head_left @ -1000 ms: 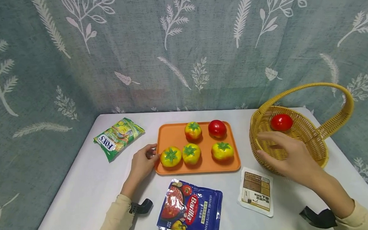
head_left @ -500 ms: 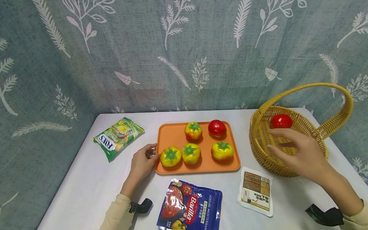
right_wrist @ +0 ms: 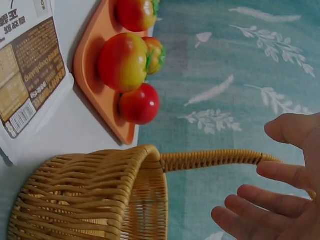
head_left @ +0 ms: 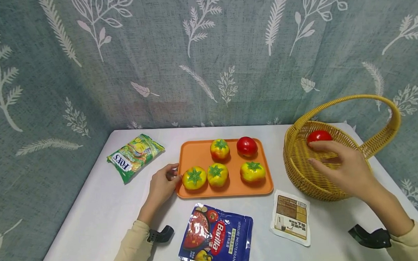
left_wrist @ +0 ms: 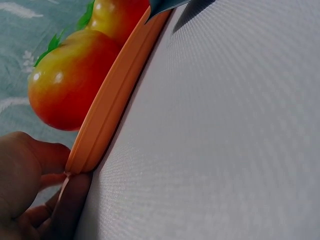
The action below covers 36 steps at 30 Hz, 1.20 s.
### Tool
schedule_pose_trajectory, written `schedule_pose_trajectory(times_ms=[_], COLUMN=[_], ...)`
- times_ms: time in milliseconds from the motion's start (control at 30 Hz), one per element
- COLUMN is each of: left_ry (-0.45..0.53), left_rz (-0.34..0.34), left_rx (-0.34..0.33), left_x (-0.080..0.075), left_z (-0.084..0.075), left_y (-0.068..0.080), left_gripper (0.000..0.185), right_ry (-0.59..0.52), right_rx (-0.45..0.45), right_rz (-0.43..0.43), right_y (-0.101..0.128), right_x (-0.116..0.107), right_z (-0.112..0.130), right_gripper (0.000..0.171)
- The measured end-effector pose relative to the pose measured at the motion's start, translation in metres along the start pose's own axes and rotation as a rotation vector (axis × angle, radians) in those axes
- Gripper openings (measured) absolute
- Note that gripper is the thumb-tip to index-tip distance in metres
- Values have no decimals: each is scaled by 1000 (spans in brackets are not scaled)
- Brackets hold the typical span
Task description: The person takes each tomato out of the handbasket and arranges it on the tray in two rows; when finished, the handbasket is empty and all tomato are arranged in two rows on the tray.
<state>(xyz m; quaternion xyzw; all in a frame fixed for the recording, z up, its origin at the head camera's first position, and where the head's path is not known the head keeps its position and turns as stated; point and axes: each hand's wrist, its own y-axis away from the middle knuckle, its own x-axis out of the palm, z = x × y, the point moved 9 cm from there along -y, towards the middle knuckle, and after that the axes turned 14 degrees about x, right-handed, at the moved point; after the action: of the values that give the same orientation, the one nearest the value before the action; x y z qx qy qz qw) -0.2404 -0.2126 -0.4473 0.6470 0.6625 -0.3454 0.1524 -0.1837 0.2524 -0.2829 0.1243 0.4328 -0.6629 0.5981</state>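
Observation:
My left hand (head_left: 162,183) pinches the left edge of an orange tray (head_left: 194,152); in the left wrist view its thumb and fingers close on the tray's corner. On the tray sit a red tomato (head_left: 247,146) and several yellow-red ones with green leafy tops, among them a front-left tomato (head_left: 194,178). My right hand (head_left: 346,168) hovers over a wicker basket (head_left: 300,177), fingers spread and holding nothing, as the right wrist view also shows. Inside the basket lies another red tomato (head_left: 319,136), its lower side partly covered by the right hand.
A green Fox's candy bag (head_left: 135,157) lies at the back left. In front of the tray is a blue Barilla pouch (head_left: 216,236), with a white-and-brown packet (head_left: 290,218) to its right. The basket's tall handle (head_left: 353,98) arches over it. Patterned curtains hang behind.
My right hand has shifted right over the basket, away from its left rim. The left hand and the things on the table have stayed put.

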Motion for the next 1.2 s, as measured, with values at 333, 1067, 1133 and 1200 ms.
schedule_pose_trajectory(times_ms=[333, 1067, 1133, 1200], left_ry=[-5, -7, -5, -5], left_rz=[3, 7, 5, 7], left_rx=[0, 11, 10, 10], left_x=[-2, 0, 0, 1], left_z=[1, -1, -1, -1], left_y=[-2, 1, 0, 0], left_gripper=[41, 41, 41, 41], right_ry=[67, 250, 265, 281], right_rx=[46, 216, 240, 275], right_rz=[34, 109, 125, 151], right_y=[-17, -56, -59, -62], right_x=[-10, -18, -17, -15], right_z=[-6, -50, -54, -60], right_gripper=[42, 49, 51, 54])
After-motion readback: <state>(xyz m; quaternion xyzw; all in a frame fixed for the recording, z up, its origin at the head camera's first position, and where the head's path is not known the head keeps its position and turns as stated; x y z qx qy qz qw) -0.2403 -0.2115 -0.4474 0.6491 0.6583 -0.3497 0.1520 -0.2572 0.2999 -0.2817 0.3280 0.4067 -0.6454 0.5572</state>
